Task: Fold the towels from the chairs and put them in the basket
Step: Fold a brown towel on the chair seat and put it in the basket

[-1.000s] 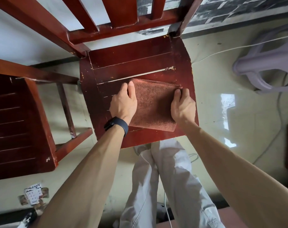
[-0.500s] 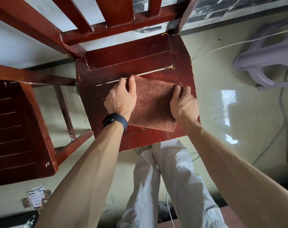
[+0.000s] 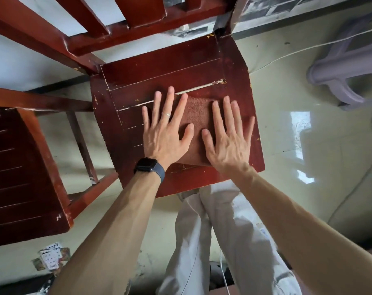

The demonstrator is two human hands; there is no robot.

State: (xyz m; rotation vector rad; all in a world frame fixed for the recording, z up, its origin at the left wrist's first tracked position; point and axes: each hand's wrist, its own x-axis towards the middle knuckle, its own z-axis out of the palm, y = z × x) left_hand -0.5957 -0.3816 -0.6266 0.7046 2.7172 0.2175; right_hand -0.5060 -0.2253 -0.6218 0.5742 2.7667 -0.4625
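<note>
A folded reddish-brown towel lies flat on the seat of a dark red wooden chair. My left hand rests palm-down on the towel's left part, fingers spread; a watch sits on that wrist. On the towel's right part my right hand presses flat, fingers apart as well. Both hands cover most of the towel; only its middle strip and near edge show. No basket is in view.
A second dark red wooden chair stands at the left. A pale purple plastic chair is at the upper right. Cables run over the glossy floor. Playing cards lie on the floor at the lower left.
Both hands let go of the towel's side edges, opened and now lie flat on top of it with fingers spread. The towel stays on the seat.
</note>
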